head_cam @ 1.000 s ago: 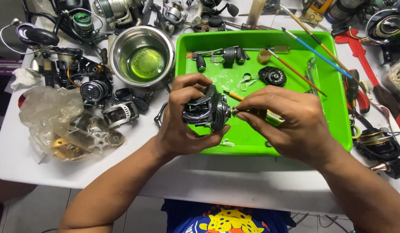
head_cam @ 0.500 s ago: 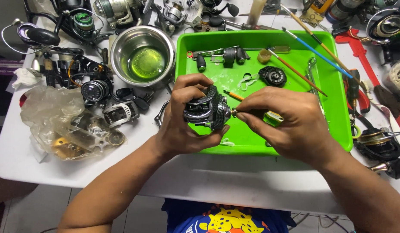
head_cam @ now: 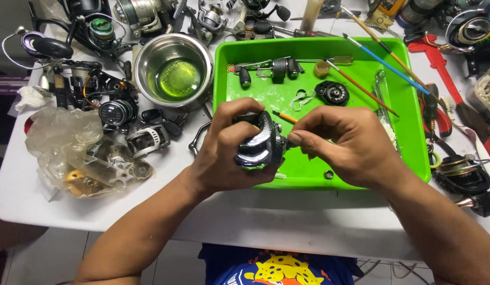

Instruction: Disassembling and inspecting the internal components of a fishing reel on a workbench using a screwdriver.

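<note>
Hands grip reel above tray's near edge.

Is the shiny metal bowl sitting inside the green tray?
No, the metal bowl stands on the white table just to the left of the green tray, outside its rim.

Bare green floor lay open in the tray beneath the round black part. Paintbrushes crossed its right side, while reels and a steel bowl crowded the table to the left.
</note>
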